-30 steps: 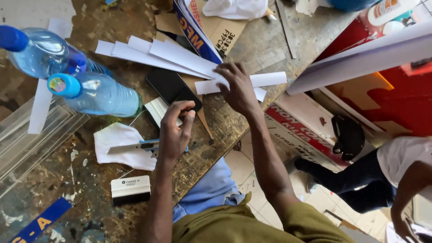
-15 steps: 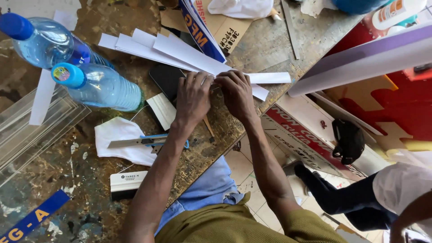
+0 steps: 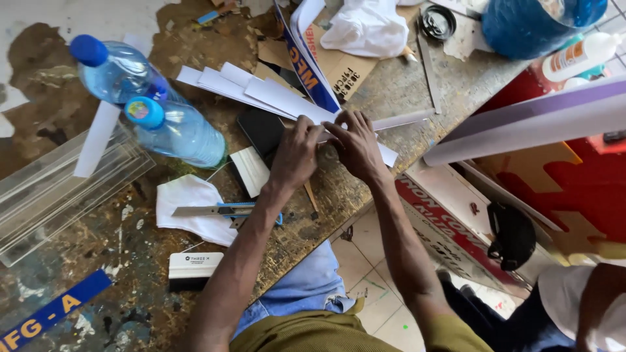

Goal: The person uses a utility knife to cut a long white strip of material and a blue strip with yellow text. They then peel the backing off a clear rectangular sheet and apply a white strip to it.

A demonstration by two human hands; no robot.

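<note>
Left hand (image 3: 297, 153) has moved up beside right hand (image 3: 355, 146); both press flat, fingers together, on white strip (image 3: 401, 120) at desk (image 3: 404, 85) edge, long axis left-right, tip pointing right.

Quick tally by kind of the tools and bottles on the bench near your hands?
Water bottles: 2
Utility knife: 1
Squeegees: 2
White cloth: 1
Total: 6
The left hand and right hand press on the white strips, which overlap too much to count.
</note>
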